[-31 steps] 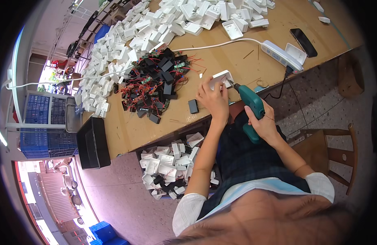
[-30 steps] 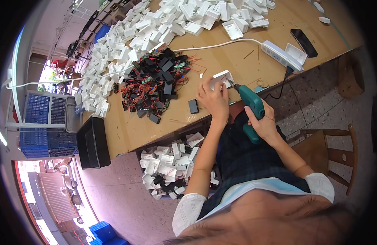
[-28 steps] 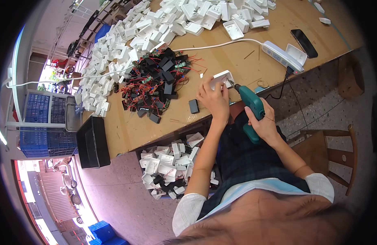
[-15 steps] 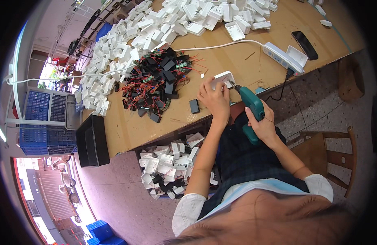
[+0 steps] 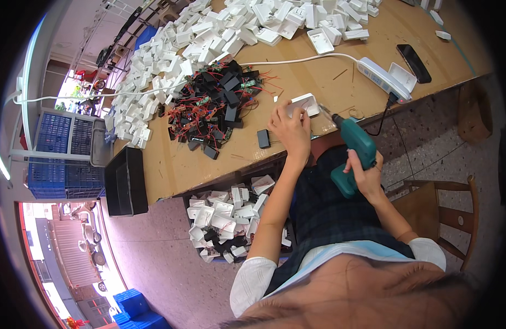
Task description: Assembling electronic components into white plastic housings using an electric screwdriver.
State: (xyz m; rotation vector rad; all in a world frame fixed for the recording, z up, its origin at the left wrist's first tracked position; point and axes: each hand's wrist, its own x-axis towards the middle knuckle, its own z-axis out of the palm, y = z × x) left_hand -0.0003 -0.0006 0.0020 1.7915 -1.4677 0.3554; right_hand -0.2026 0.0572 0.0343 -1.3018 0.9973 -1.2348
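Observation:
At the near edge of the cardboard-topped table, my left hand [image 5: 290, 127] has its fingers closed on a small white plastic case [image 5: 306, 105], whose open side faces up. My right hand [image 5: 366, 171] is wrapped round the grip of a green power screwdriver [image 5: 356, 143]. The tool's tip points up and left, just right of the case and apart from it. Left of my left hand lies a small black box [image 5: 263, 139]. Beyond that spreads a heap of black boxes with red wires and circuit boards [image 5: 217, 104].
White cases [image 5: 209, 41] are piled along the far side. A power strip [image 5: 382, 77] with a white cable and a phone [image 5: 413, 63] lie at right. A black bin [image 5: 125, 183] stands at the left edge. Below sits a crate of white cases [image 5: 223, 216]; a wooden chair [image 5: 428, 211] is at right.
My right hand has drawn the power screwdriver back to the right, away from the white case. My left hand still holds the case in nearly the same place. The view has shifted slightly.

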